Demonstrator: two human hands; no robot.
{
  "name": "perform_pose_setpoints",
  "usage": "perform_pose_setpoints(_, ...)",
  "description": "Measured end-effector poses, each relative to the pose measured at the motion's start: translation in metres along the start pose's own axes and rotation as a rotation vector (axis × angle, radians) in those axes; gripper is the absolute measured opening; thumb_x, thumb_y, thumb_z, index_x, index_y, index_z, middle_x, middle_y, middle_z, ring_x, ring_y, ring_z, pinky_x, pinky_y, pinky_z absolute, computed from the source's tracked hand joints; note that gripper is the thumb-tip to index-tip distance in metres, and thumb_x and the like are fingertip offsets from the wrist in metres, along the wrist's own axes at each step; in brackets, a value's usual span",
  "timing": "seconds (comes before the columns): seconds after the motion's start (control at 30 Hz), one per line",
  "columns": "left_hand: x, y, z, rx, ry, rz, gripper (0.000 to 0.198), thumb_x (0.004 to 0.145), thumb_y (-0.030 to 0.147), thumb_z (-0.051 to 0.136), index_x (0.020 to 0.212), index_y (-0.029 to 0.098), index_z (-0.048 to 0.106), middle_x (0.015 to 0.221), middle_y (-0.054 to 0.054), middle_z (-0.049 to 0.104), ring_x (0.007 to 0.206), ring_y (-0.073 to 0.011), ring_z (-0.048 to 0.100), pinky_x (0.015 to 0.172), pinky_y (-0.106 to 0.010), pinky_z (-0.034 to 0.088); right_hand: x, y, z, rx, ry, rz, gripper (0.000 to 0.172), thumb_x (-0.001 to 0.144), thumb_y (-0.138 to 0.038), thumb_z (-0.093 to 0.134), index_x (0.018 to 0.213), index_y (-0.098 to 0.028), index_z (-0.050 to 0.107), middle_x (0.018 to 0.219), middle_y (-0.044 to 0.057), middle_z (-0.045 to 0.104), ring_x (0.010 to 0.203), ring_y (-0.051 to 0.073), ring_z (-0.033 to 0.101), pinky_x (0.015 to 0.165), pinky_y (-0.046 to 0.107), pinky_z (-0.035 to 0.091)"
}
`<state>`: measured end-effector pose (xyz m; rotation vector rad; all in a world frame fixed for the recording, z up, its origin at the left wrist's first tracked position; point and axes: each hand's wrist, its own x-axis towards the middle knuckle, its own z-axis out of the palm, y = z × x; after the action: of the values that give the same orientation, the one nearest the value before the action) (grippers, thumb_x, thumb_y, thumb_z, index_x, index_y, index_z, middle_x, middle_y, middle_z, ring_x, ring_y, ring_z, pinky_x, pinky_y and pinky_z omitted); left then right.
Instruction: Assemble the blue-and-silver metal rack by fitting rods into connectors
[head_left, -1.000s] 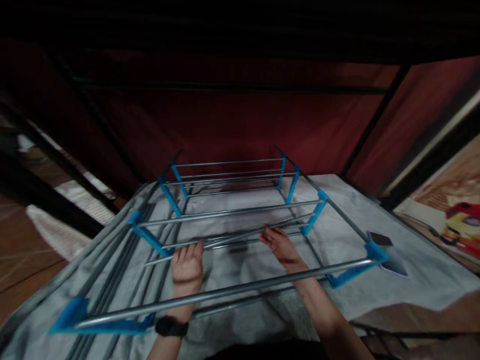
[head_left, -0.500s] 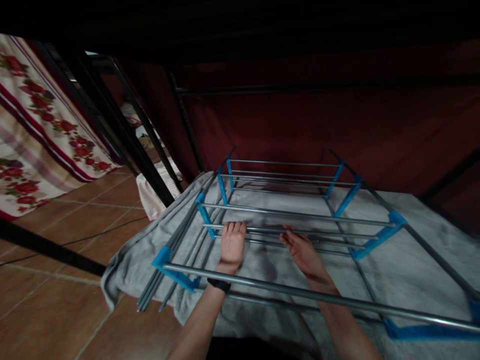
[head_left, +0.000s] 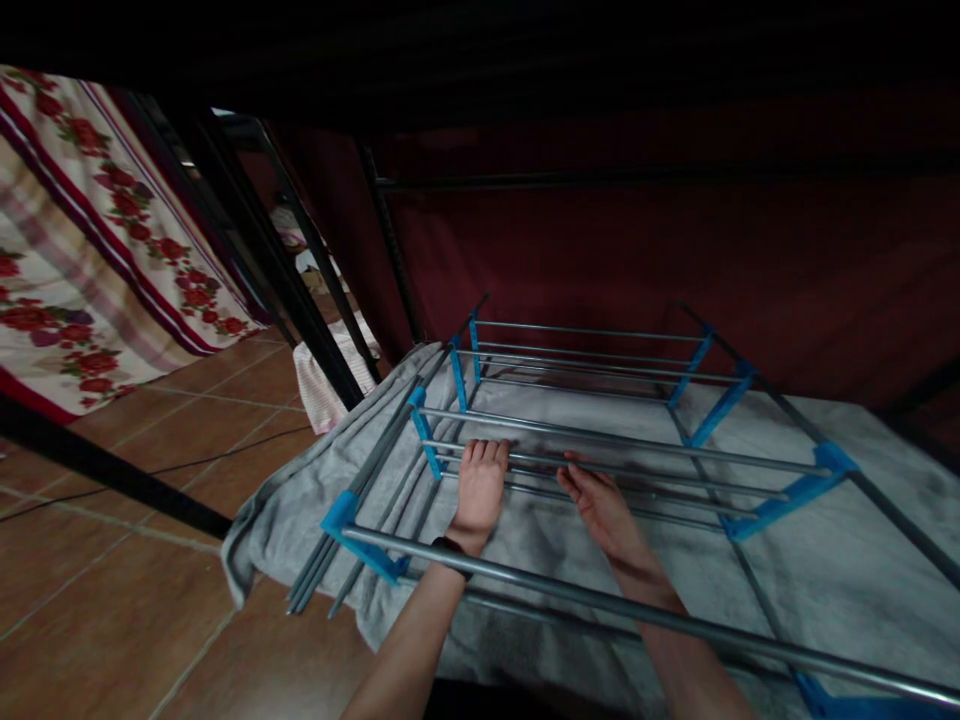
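A rack of grey metal tubes (head_left: pixel 622 438) joined by blue plastic brackets (head_left: pixel 787 495) lies on a grey blanket (head_left: pixel 300 500). My left hand (head_left: pixel 481 490), with a dark band at the wrist, has its fingers wrapped over a middle tube near the left bracket. To its right, my right hand (head_left: pixel 598 500) is beside the same group of tubes, palm turned inward, fingers extended and a little bent, thumb at a tube. Both forearms pass by the thick front tube (head_left: pixel 570 593). Several loose tubes (head_left: pixel 315 570) lie on the blanket at the left.
Black metal posts (head_left: pixel 289 300) of a bed frame stand at the left, with a dark red cloth (head_left: pixel 637 250) behind. A flowered curtain (head_left: pixel 135 220) hangs at far left over the brown tiled floor (head_left: pixel 112 610). A cable crosses the tiles.
The whole view has shifted, so the rack and curtain appear further right. My left hand stays on the tube and my right hand keeps nearly the same pose.
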<state>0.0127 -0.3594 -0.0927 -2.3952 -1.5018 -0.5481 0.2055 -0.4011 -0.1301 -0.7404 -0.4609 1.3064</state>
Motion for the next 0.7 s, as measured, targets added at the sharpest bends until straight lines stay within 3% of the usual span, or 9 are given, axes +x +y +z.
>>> perform_pose_setpoints(0.13,-0.003,-0.002,0.007,-0.074,0.081,0.019,0.043,0.095,0.007,0.041,0.131,0.013,0.063,0.116,-0.014,0.069,0.114,-0.0294,0.059,0.109,-0.047,0.04,0.004,0.015,0.021,-0.006,-0.07,0.021,0.02,0.065,-0.024,0.091,0.082,-0.023,0.081,0.102,-0.001,0.077,0.085,0.012,0.071,0.085,0.025,0.061)
perform_pose_setpoints(0.23,-0.015,-0.005,0.015,-0.211,0.284,-0.028,0.044,0.093,0.007,0.044,0.132,0.018,0.062,0.134,-0.014,0.062,0.129,-0.0306,0.053,0.114,-0.05,0.033,0.005,0.021,0.028,-0.009,-0.075,-0.011,0.018,0.066,-0.025,0.091,0.081,-0.024,0.081,0.101,0.0,0.077,0.088,0.013,0.071,0.089,0.028,0.06)
perform_pose_setpoints(0.37,-0.033,-0.025,0.031,-0.508,0.66,-0.402,0.027,0.088,0.011,0.053,0.111,0.018,0.064,0.121,-0.016,0.061,0.12,-0.0313,0.055,0.108,-0.05,0.037,0.005,0.023,0.025,-0.019,-0.082,-0.017,0.019,0.068,-0.028,0.091,0.084,-0.025,0.081,0.099,0.0,0.078,0.091,0.014,0.071,0.091,0.03,0.06)
perform_pose_setpoints(0.47,-0.029,-0.054,0.043,-0.74,0.845,-0.76,0.032,0.078,0.009,0.061,0.108,0.019,0.06,0.117,-0.013,0.059,0.118,-0.0283,0.054,0.107,-0.046,0.039,0.005,0.025,0.021,-0.04,-0.066,-0.011,0.017,0.067,-0.029,0.091,0.08,-0.024,0.081,0.098,0.0,0.078,0.091,0.014,0.071,0.092,0.03,0.059)
perform_pose_setpoints(0.57,-0.012,-0.083,0.05,-1.018,0.767,-0.88,0.043,0.07,0.01,0.069,0.111,0.021,0.061,0.114,-0.008,0.063,0.113,-0.0238,0.059,0.105,-0.039,0.043,0.007,0.027,0.02,-0.044,-0.051,-0.014,0.016,0.066,-0.03,0.092,0.073,-0.024,0.08,0.097,0.0,0.078,0.089,0.015,0.072,0.091,0.031,0.06)
perform_pose_setpoints(0.7,0.005,-0.103,0.049,-1.217,0.619,-0.765,0.028,0.072,0.018,0.071,0.1,0.019,0.068,0.098,-0.007,0.07,0.098,-0.0223,0.065,0.093,-0.034,0.049,0.009,0.026,0.022,-0.047,-0.046,-0.023,0.02,0.065,-0.031,0.092,0.08,-0.024,0.081,0.096,0.0,0.078,0.084,0.014,0.072,0.088,0.03,0.06)
